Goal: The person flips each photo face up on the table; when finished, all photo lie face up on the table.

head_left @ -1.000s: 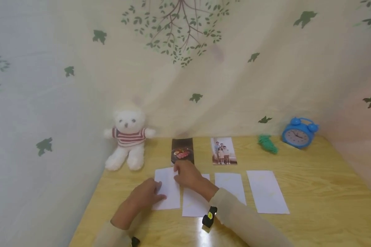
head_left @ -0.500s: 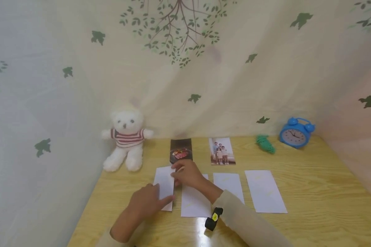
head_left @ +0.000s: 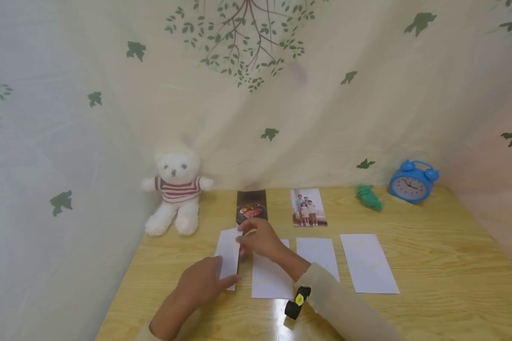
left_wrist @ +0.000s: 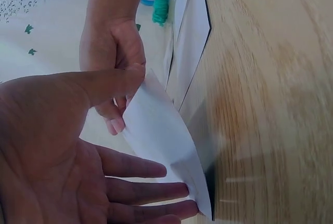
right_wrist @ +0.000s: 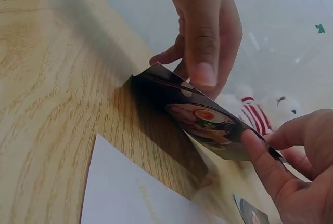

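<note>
A photo card [head_left: 229,263] stands tilted at the left of the row, its right side raised off the table. Its plain white back faces up; the right wrist view shows its dark printed side, a food picture [right_wrist: 203,122]. My right hand [head_left: 260,239] pinches its far right corner between thumb and fingers. Across the card lies my left hand [head_left: 200,282], its thumb at the raised edge and its straight fingers [left_wrist: 151,190] against the white back. Beside it lie white card backs, the closest [head_left: 270,277] partly under my right wrist.
Behind the row lie a food photo [head_left: 251,203] and a family photo [head_left: 308,207], face up. A white teddy bear [head_left: 178,194] sits at back left. Green cord [head_left: 369,197] and a blue alarm clock [head_left: 413,182] stand at back right. A patterned cloth [head_left: 222,118] hangs behind the table [head_left: 443,255].
The leftmost card has gone from nearly flat to tilted, its right side lifted. My left hand has moved rightward, its thumb reaching the card's right edge. My right hand has stayed at the far corner.
</note>
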